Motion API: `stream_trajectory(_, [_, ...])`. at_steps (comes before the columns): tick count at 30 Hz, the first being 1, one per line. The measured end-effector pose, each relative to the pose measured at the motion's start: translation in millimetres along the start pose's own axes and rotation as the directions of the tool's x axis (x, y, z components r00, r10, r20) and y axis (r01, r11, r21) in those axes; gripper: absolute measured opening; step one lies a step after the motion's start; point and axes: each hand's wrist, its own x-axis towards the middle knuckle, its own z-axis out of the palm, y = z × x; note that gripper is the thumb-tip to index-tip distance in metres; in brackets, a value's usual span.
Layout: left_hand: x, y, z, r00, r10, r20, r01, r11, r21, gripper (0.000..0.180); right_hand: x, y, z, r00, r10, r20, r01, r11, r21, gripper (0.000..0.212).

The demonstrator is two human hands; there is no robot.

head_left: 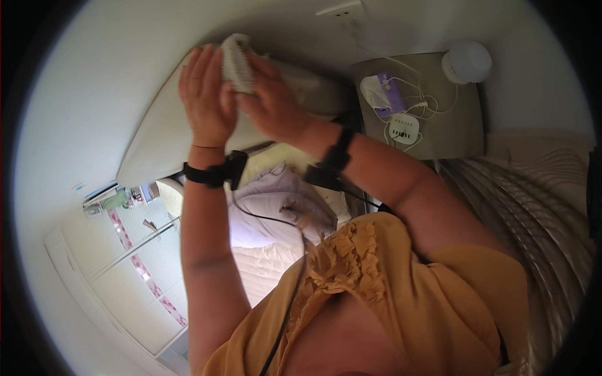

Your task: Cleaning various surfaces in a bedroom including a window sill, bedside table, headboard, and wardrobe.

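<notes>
A crumpled, ribbed white cloth [237,64] is between my hands near the top of the padded, pale headboard [160,135]. My right hand [271,99] is closed at the cloth's right side, its fingers bent against it. My left hand [208,94] lies flat along the headboard with its fingers stretched out; its thumb side is next to the cloth. Part of the cloth is hidden by my fingers. A black strap with a small box [216,172] is around my left wrist, and another black strap [331,164] is around my right.
At the right, a bedside table [461,119] bears a tissue pack [384,94], a white multi-port charger [404,128], tangled cables and a white lamp [467,62]. A wall socket [343,14] is above. Lilac bedding [282,200] lies below my arms, and a white wardrobe [122,266] stands lower left.
</notes>
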Motion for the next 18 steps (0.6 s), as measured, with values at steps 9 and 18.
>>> stream_trajectory(9, [-6.9, -27.5, 28.7, 0.989, 0.149, -0.018, -0.147, 0.987, 0.063, 0.076, -82.0, 148.5, -23.2, 0.983, 0.127, 0.131, -0.027, 0.811, -0.585, 0.046])
stream_trajectory(18, [-17.1, -38.4, 40.2, 0.982, 0.17, -0.079, -0.161, 0.981, 0.11, 0.077, -144.3, 200.2, -37.8, 0.577, 0.806, -0.128, -0.789, 0.51, -0.343, 0.037])
